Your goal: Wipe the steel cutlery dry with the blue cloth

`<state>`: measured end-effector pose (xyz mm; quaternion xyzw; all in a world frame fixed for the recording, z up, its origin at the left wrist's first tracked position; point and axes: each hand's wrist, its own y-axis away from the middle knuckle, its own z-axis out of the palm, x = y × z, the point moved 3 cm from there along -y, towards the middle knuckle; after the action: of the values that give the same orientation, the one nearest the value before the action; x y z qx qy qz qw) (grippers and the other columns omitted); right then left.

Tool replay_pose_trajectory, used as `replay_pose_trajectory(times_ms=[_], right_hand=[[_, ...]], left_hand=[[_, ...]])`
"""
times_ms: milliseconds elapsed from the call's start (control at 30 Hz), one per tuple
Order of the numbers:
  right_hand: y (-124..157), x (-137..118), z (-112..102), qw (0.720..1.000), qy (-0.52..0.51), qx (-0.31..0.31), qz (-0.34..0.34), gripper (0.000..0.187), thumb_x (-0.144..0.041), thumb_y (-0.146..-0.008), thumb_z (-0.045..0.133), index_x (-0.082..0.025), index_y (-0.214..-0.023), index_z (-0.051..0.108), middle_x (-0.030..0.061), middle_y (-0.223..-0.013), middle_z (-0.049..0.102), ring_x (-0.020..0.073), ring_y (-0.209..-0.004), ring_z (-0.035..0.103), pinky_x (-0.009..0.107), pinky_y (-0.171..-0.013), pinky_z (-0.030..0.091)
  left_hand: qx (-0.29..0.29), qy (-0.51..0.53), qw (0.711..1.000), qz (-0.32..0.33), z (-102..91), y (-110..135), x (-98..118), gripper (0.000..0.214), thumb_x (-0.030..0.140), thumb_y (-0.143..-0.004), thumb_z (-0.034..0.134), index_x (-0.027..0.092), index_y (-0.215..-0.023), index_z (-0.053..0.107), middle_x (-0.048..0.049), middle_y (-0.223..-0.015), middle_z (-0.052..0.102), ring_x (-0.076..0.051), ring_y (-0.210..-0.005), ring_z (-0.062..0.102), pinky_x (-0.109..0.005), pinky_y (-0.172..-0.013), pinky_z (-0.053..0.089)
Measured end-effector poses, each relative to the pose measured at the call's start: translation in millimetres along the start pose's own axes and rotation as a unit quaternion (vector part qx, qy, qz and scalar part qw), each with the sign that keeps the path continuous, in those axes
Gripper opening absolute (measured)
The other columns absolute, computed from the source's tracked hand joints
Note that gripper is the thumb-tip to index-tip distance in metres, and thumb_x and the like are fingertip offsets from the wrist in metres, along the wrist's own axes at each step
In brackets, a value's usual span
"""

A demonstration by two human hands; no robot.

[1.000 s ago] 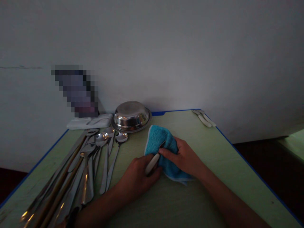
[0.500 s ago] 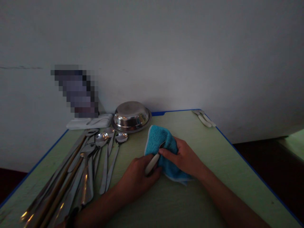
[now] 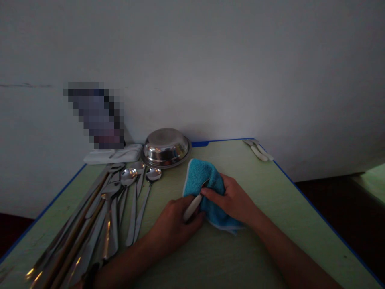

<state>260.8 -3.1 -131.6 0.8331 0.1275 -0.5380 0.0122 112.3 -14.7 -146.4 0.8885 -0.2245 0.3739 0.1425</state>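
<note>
Hardly anything has shifted in the last second: both hands and the cloth sit where they were, with only a slight flex of the right hand's fingers.

Nearest, to the left of the cloth and closer than it, a pile of long cutlery (image 3: 90,228) lies fanned across the green table (image 3: 279,216), handles toward the person. Just in front of the cloth, the left hand (image 3: 173,226) rests on the table with its fingers curled tight around the white handle of a utensil (image 3: 192,206). The utensil slants up and away, and its metal end is tucked into the cloth, so its shape cannot be told. The right hand (image 3: 234,198) lies on the right side of the cloth, fingers closed over a bunched fold and the thumb pressed where the metal end goes in.

The blue cloth (image 3: 197,176) itself is crumpled on the table, near the middle.

Left of the cloth, at about the same depth, several spoons (image 3: 153,174) lie with their bowls pointing away. Just behind the cloth, a steel bowl (image 3: 166,146) sits upside down. Left of that bowl lies a flat white slab (image 3: 114,154). Far to the right of the cloth, at the table's back corner, 2 white-handled pieces (image 3: 258,151) lie side by side. A blurred-out patch (image 3: 96,116) stands above the slab, against the plain wall (image 3: 240,72).
</note>
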Motion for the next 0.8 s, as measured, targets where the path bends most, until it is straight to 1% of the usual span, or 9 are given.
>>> replay_pose_trajectory(times_ms=[167, 367, 500, 633, 733, 800], right_hand=[[-0.2, -1.3, -0.5, 1.0, 0.002, 0.002, 0.001, 0.02, -0.033, -0.077, 0.054, -0.017, -0.088, 0.057, 0.0004, -0.078, 0.061, 0.0121, -0.069, 0.054, 0.025, -0.067, 0.043], [0.6, -1.5, 0.1, 1.0, -0.001, 0.003, 0.0, 0.018, -0.033, -0.076, 0.054, -0.017, -0.085, 0.056, 0.0, -0.074, 0.06, 0.0115, -0.065, 0.052, 0.024, -0.063, 0.043], [0.2, -0.7, 0.0, 1.0, -0.005, 0.0, 0.001, 0.02, -0.034, -0.077, 0.054, -0.017, -0.087, 0.056, 0.0006, -0.078, 0.061, 0.0121, -0.068, 0.053, 0.025, -0.065, 0.043], [-0.2, -0.7, 0.3, 1.0, -0.002, 0.003, 0.002, 0.021, -0.036, -0.077, 0.053, -0.017, -0.086, 0.056, 0.0004, -0.076, 0.06, 0.0124, -0.067, 0.052, 0.025, -0.064, 0.042], [-0.1, -0.7, 0.4, 0.999, -0.032, 0.005, 0.002, 0.022, -0.037, -0.081, 0.046, -0.018, -0.084, 0.055, 0.0002, -0.076, 0.059, 0.0126, -0.069, 0.051, 0.025, -0.065, 0.042], [0.5, -0.4, -0.5, 0.997, -0.071, 0.007, 0.0, 0.023, -0.035, -0.085, 0.039, -0.019, -0.084, 0.055, 0.0004, -0.078, 0.058, 0.0131, -0.073, 0.052, 0.026, -0.07, 0.041]], left_hand=[[-0.005, 0.0, 1.0, -0.001, -0.4, 0.0, 1.2, 0.016, 0.028, -0.078, 0.047, 0.017, -0.066, 0.049, 0.0056, -0.053, 0.048, -0.009, -0.047, 0.045, -0.02, -0.047, 0.033], [-0.005, 0.0, 1.0, -0.005, -0.5, 0.8, 1.7, 0.017, 0.029, -0.078, 0.047, 0.017, -0.065, 0.049, 0.0058, -0.052, 0.048, -0.009, -0.047, 0.045, -0.02, -0.047, 0.032], [0.0, -0.002, 1.0, -0.007, -0.5, 0.9, 1.4, 0.017, 0.029, -0.077, 0.047, 0.018, -0.065, 0.048, 0.0059, -0.052, 0.048, -0.009, -0.046, 0.045, -0.02, -0.047, 0.033], [-0.004, 0.002, 1.0, -0.009, -0.6, 0.9, 2.1, 0.016, 0.029, -0.077, 0.047, 0.018, -0.066, 0.049, 0.0056, -0.052, 0.049, -0.009, -0.047, 0.045, -0.02, -0.047, 0.033], [0.001, 0.006, 1.0, -0.011, -1.1, 0.8, 2.4, 0.016, 0.029, -0.077, 0.047, 0.018, -0.065, 0.049, 0.0057, -0.052, 0.048, -0.009, -0.047, 0.045, -0.02, -0.046, 0.033], [0.006, 0.005, 1.0, -0.008, -1.3, 0.8, 2.3, 0.018, 0.03, -0.077, 0.048, 0.017, -0.064, 0.048, 0.0059, -0.052, 0.047, -0.009, -0.046, 0.044, -0.02, -0.046, 0.033]])
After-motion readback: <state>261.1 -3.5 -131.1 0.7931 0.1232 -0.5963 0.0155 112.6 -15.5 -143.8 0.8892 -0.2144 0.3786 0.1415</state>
